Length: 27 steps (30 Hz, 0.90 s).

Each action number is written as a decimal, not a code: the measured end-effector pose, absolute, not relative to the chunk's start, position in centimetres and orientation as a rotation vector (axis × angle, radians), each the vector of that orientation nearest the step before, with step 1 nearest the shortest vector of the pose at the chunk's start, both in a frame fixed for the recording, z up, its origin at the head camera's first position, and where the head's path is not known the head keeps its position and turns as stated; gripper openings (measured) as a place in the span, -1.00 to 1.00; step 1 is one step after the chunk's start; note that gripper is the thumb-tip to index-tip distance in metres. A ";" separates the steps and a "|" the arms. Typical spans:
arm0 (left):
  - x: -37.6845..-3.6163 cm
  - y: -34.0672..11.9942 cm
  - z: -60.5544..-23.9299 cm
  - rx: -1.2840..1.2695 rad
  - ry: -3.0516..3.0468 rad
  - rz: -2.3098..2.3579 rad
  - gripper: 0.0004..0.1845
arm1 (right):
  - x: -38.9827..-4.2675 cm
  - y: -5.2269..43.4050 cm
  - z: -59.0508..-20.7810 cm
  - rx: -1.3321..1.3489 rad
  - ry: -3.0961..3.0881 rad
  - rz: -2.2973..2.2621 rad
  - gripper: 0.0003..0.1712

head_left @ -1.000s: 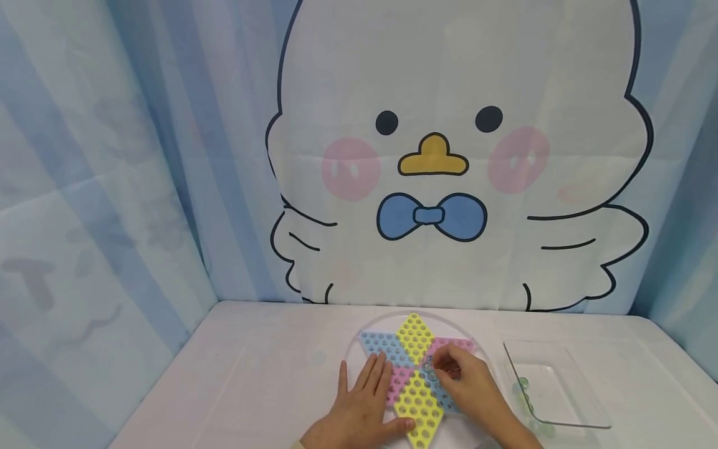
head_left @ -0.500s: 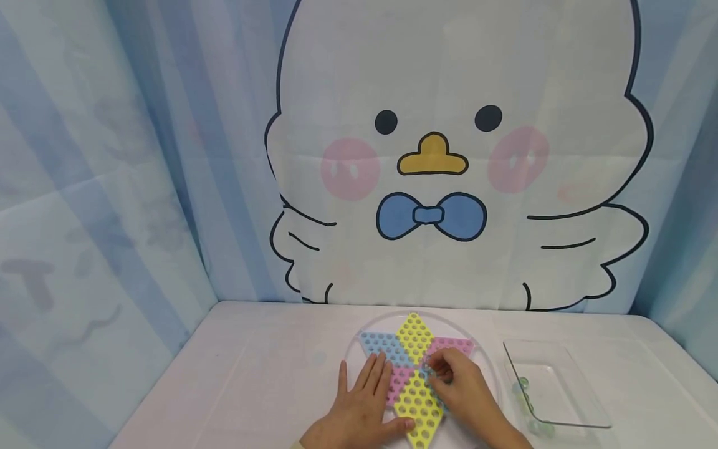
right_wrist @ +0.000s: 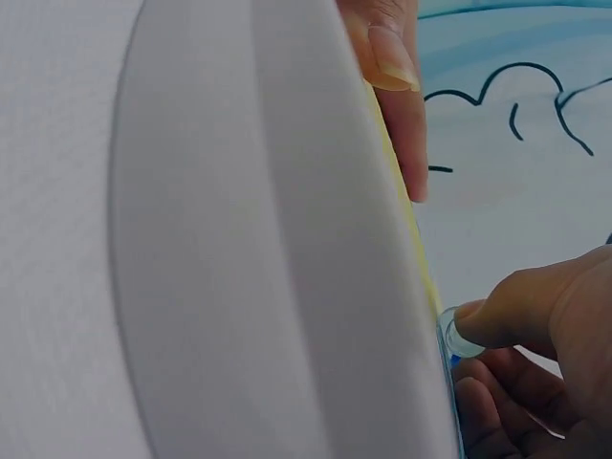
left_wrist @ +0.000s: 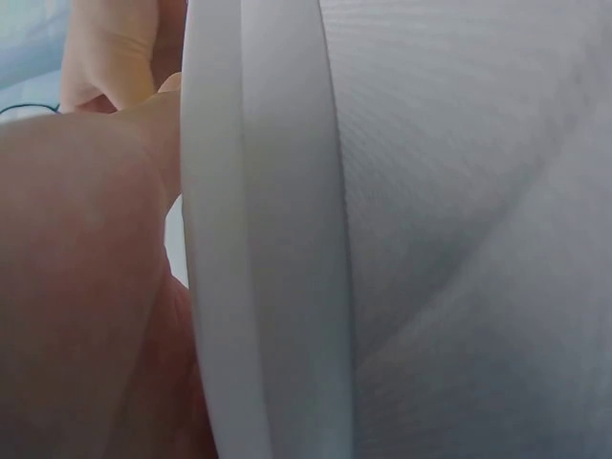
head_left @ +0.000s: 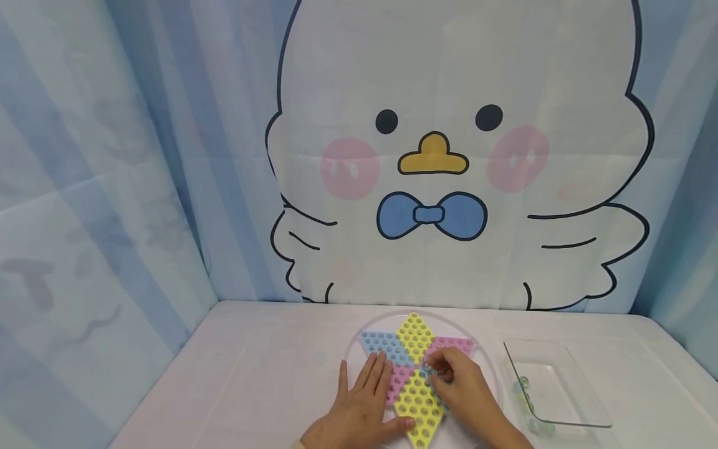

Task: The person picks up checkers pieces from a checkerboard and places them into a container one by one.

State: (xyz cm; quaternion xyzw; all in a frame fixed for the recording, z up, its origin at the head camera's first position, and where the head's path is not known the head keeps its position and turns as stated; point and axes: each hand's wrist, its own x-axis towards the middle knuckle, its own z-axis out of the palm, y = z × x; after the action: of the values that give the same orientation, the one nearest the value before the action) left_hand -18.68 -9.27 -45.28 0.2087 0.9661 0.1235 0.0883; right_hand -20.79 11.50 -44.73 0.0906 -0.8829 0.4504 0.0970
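Note:
A round Chinese checkers board (head_left: pixel 419 411) lies on the table, its perforated star coloured yellow, blue and pink. My left hand (head_left: pixel 359 408) rests on the board's left side, fingers straight and thumb spread over the lower yellow point. Over the right half of the star, my right hand (head_left: pixel 468 393) pinches a clear glass marble (right_wrist: pixel 464 337) between thumb and curled fingers, right at the board's surface in the right wrist view. That hand covers most of the right-hand blue point. In the left wrist view, a pale board edge and part of a hand fill the picture.
Right of the board stands a clear plastic box (head_left: pixel 561 380) with several greenish marbles (head_left: pixel 524 382) along its left side. The white table (head_left: pixel 252 374) extends to the left. A curtain (head_left: pixel 432 268) printed with a cartoon bird hangs behind.
My right hand has shifted slightly left toward the star's centre, pinching the marble, and has stayed nearly still over the last half second. The left hand has not moved.

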 end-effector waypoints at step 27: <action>-18.6 -8.9 -44.7 0.555 2.836 0.326 0.15 | -21.1 13.5 -43.0 0.208 -2.600 1.285 -0.78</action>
State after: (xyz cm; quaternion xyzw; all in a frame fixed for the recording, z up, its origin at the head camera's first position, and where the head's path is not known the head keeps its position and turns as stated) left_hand -18.64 -8.92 -44.75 0.1894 0.9686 0.1113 0.1163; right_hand -21.08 13.54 -43.03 0.0710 -0.8881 0.4388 0.1168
